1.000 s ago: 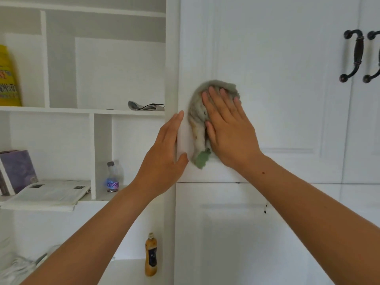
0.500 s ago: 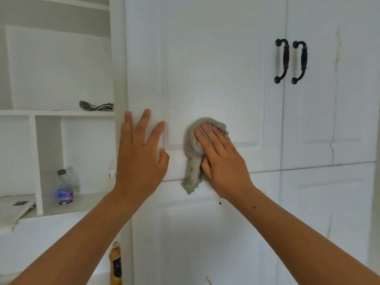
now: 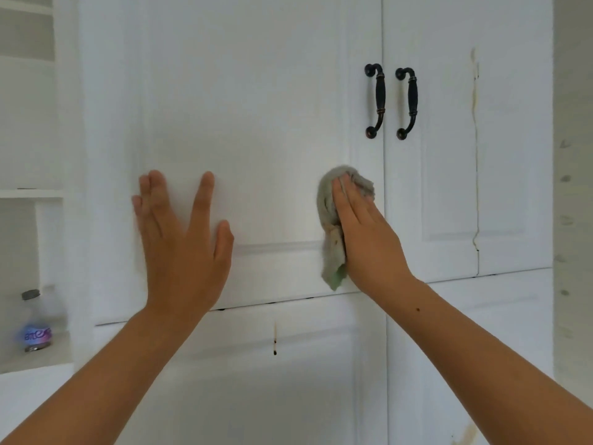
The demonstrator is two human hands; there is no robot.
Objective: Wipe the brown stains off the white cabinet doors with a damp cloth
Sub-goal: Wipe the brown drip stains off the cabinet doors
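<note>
My right hand [image 3: 362,232] presses a grey-green cloth [image 3: 330,229] flat against the upper left cabinet door [image 3: 256,107], near that door's right edge and below its black handle [image 3: 376,101]. The cloth shows brown marks and a green corner hangs beneath the palm. My left hand [image 3: 183,245] lies flat with fingers spread on the same door, lower left. A long brown streak [image 3: 475,155] runs down the upper right door [image 3: 449,187]. A short brown drip [image 3: 274,338] marks the lower left door [image 3: 244,380].
A second black handle [image 3: 409,102] sits on the right door. Open white shelves stand at the left, with a clear plastic bottle [image 3: 35,322] on one. A white wall edge [image 3: 572,187] borders the cabinet on the right. A brown smear [image 3: 465,436] shows at the bottom right.
The view has swung right. My right hand has slid the cloth rightward across the door toward its right edge, and my left hand has shifted from the door's left edge onto the panel.
</note>
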